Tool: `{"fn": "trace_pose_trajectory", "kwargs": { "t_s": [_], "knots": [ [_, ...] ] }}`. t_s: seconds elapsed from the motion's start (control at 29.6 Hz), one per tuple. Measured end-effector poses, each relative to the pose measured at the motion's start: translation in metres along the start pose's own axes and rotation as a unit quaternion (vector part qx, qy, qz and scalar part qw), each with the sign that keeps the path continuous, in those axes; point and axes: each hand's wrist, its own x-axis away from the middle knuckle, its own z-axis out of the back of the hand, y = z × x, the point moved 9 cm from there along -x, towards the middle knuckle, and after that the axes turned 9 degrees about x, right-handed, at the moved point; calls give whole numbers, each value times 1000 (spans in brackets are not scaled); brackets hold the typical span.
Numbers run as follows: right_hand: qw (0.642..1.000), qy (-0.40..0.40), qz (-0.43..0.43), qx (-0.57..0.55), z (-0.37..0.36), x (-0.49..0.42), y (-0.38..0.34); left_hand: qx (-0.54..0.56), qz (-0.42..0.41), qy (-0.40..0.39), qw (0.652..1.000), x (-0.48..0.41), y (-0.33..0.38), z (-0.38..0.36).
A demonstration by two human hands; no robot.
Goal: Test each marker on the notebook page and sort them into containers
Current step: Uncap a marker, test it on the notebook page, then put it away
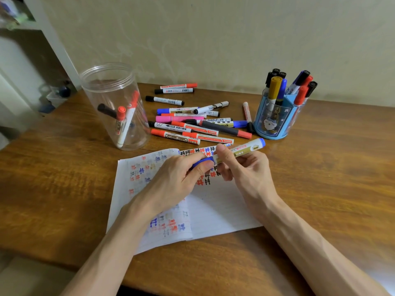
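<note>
Wooden table, pale wall, perhaps shelving

Left hand hides the blue cap (mostly).

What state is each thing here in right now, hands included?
Blue marker: held over the notebook; cap at its tip, seated or not unclear.
Left hand: grips the cap.
Right hand: grips the marker's barrel.
Notebook: open, test marks on page.
Clear jar: standing, lidless, few markers inside.
Pen holder: standing, packed with markers.
Loose markers: lying flat, caps on.
</note>
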Motion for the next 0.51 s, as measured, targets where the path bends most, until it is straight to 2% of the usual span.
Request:
{"fn": "trace_pose_trajectory", "kwargs": {
  "t_s": [0.13, 0.24, 0.3, 0.51],
  "knots": [
    [1000, 4, -3, -7, 2, 0, -2, 14, 15, -12, 1000, 2, -2, 1],
    [982, 141, -59, -114, 71, -11, 15, 45, 42, 85, 994, 10, -33, 56],
    [974, 176, -60, -132, 99, -15, 18, 34, 32, 138, 989, 14, -42, 83],
    [996, 38, -79, -35, 37, -8, 11, -1, 34, 63, 997, 3, -32, 44]
  ]
}}
